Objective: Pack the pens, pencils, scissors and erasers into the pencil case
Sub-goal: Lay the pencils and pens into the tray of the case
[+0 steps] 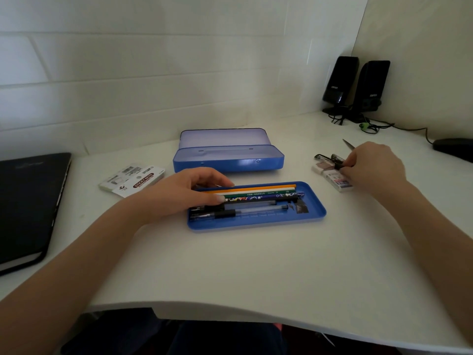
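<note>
The left hand point(190, 192) lies at the left end of a blue tray point(314, 219), its fingers curled over the ends of the pencils point(261, 192) there, thumb on the near side and fingertips on the far side, so it holds them in a loose pinch. The right hand point(371, 167) is well off to the right, fingers bent down onto a black pen point(330, 158) that lies on the table point(256, 265); it seems to grip the pen, though the fingertips are hidden behind the knuckles. The two hands are well apart.

In the tray lie an orange pencil, a white one, a green one and a dark patterned one side by side along the far wall, with two clear pens point(250, 210) nearer the near wall. A small dark object sits at the tray's right end; what it is cannot be told.

Just beyond the tray stands the open pencil case point(227, 160), blue, its lid tipped back towards the wall. Under and beside the right hand lie white erasers point(337, 179), touching one another. A metal point, likely a scissors blade point(348, 144), sticks out past the right hand on its far side.

To the left are a pack of sticky notes point(133, 179) and a dark notebook point(28, 203). Far right stand two black speakers point(355, 83), with a mouse point(453, 148) near the right edge.
</note>
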